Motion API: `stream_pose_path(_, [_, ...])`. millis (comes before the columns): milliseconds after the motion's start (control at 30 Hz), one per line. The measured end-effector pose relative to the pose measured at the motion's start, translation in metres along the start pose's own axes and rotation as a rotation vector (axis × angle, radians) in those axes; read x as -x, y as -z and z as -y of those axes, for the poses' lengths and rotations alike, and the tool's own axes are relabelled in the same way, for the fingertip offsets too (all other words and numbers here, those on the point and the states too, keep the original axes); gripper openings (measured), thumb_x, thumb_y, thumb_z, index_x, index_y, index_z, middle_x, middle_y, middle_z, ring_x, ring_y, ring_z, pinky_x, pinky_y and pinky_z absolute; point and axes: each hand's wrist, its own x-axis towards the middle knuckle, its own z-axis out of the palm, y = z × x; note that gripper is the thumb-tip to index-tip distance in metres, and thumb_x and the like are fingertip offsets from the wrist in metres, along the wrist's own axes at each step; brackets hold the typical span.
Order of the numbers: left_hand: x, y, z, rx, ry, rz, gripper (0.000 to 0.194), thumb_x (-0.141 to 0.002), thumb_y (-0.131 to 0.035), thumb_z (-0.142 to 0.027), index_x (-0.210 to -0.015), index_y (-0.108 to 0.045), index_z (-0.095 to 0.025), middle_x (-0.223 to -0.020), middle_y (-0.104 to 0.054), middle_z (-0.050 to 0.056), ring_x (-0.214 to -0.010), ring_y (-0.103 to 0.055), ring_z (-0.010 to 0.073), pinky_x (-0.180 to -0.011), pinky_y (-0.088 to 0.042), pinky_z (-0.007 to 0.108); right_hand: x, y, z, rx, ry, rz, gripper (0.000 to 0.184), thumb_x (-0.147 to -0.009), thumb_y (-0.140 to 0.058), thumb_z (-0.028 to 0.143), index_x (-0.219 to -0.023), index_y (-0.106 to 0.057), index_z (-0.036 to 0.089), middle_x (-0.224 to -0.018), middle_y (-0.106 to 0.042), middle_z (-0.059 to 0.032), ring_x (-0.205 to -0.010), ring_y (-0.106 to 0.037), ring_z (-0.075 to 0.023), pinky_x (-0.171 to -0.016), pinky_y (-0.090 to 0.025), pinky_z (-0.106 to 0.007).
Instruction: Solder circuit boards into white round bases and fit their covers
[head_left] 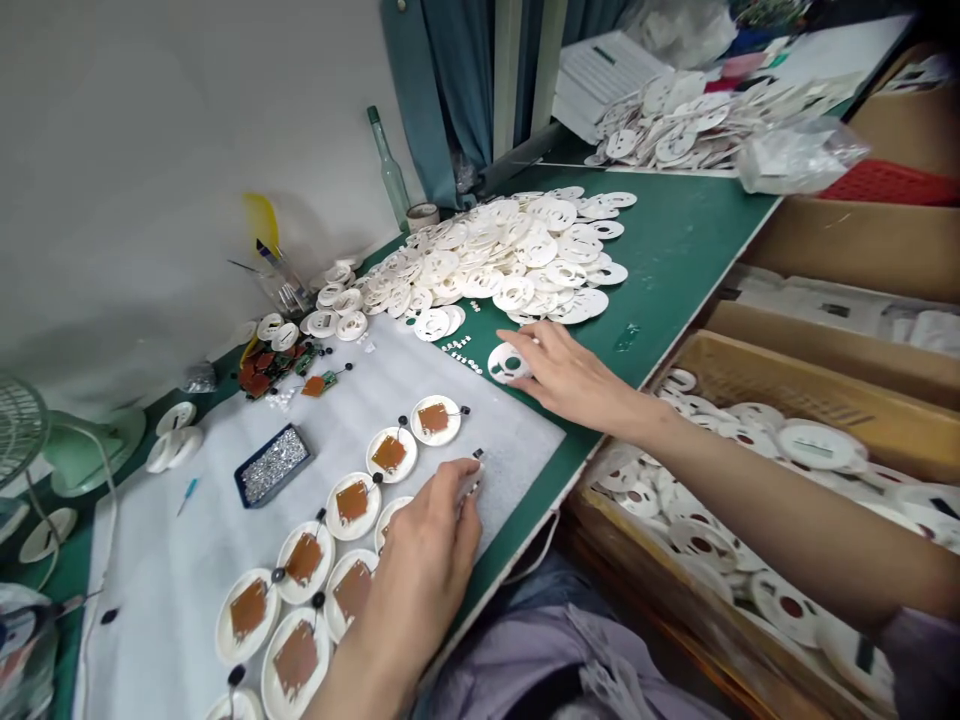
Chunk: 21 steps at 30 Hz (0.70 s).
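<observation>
A green workbench (675, 240) carries a white foam sheet (225, 480) and heaped white perforated discs (487, 260).

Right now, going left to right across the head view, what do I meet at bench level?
Pale green round fan base, blue-rimmed tray of small silver pieces, left hand, right hand, tan crate of white perforated discs.

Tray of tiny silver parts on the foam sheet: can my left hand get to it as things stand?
Probably yes. Your left hand is over the same white foam sheet as the dark tray. Only the row of white discs with brown pads lies between, and they look low enough to pass over.
</observation>
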Motion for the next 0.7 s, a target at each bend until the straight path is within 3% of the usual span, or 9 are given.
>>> stream_pose_path(67, [-0.001,0.001,-0.001,0.004,0.035,-0.002,0.024,-0.097,-0.046,-0.018,-0.119,-0.050,-0.026,-0.093,-0.069,0.001,-0.080,-0.070,0.0176,-0.074,-0.055,0.030,0.011,0.002,0.009,-0.131,-0.094,-0.008,0.061,-0.092,-0.051,0.033,-0.148,-0.034,0.018,-0.132,-0.047,-0.0166,-0.112,-0.056,-0.0256,-0.095,-0.053,-0.046])
stream_pose_path(133, [-0.001,0.002,-0.003,0.017,0.077,-0.004,0.023,-0.097,-0.047,-0.018,-0.118,-0.051,-0.026,-0.092,-0.069,0.000,-0.078,-0.069,0.0168,-0.073,-0.054,0.029,0.025,0.001,0.018,-0.298,-0.175,0.063,0.063,-0.092,-0.052,0.041,-0.147,-0.032,0.019,-0.117,-0.057,-0.0125,-0.088,-0.064,-0.0170,-0.077,-0.059,-0.034])
stream_pose_path(200, [-0.001,0.002,-0.003,0.026,0.092,-0.004,0.023,-0.097,-0.047,-0.018,-0.118,-0.051,-0.026,-0.092,-0.069,0.000,-0.077,-0.069,0.0166,-0.074,-0.054,0.028,0.039,-0.002,0.025,-0.466,-0.231,0.178,0.063,-0.089,-0.055,0.046,-0.143,-0.033,0.020,-0.097,-0.063,-0.0062,-0.066,-0.062,-0.0106,-0.057,-0.055,-0.023])
stream_pose_path(267, [-0.001,0.002,-0.003,0.027,0.080,0.004,0.024,-0.097,-0.047,-0.019,-0.120,-0.050,-0.026,-0.090,-0.069,0.000,-0.077,-0.069,0.0168,-0.074,-0.054,0.028,0.049,-0.005,0.029,-0.586,-0.267,0.270,0.063,-0.088,-0.056,0.046,-0.140,-0.034,0.019,-0.087,-0.063,-0.0031,-0.056,-0.058,-0.0079,-0.048,-0.050,-0.019])
stream_pose_path(533, [-0.003,0.001,-0.001,0.001,0.035,0.014,0.026,-0.098,-0.047,-0.021,-0.123,-0.049,-0.027,-0.092,-0.071,0.000,-0.074,-0.070,0.0171,-0.070,-0.054,0.027,0.055,-0.010,0.028,-0.713,-0.311,0.315,0.065,-0.091,-0.046,0.046,-0.147,-0.031,0.016,-0.083,-0.063,-0.0031,-0.055,-0.057,-0.0060,-0.051,-0.048,-0.016])
stream_pose_path(700, [-0.002,-0.008,-0.002,0.028,0.055,-0.085,0.016,-0.099,-0.049,-0.021,-0.114,-0.050,-0.026,-0.097,-0.073,0.001,-0.082,-0.073,0.0173,-0.072,-0.055,0.026,0.057,-0.010,0.029,-0.716,-0.326,0.305,0.061,-0.094,-0.045,0.049,-0.144,-0.035,0.016,-0.070,-0.062,-0.0002,-0.052,-0.055,-0.0051,-0.051,-0.046,-0.013])
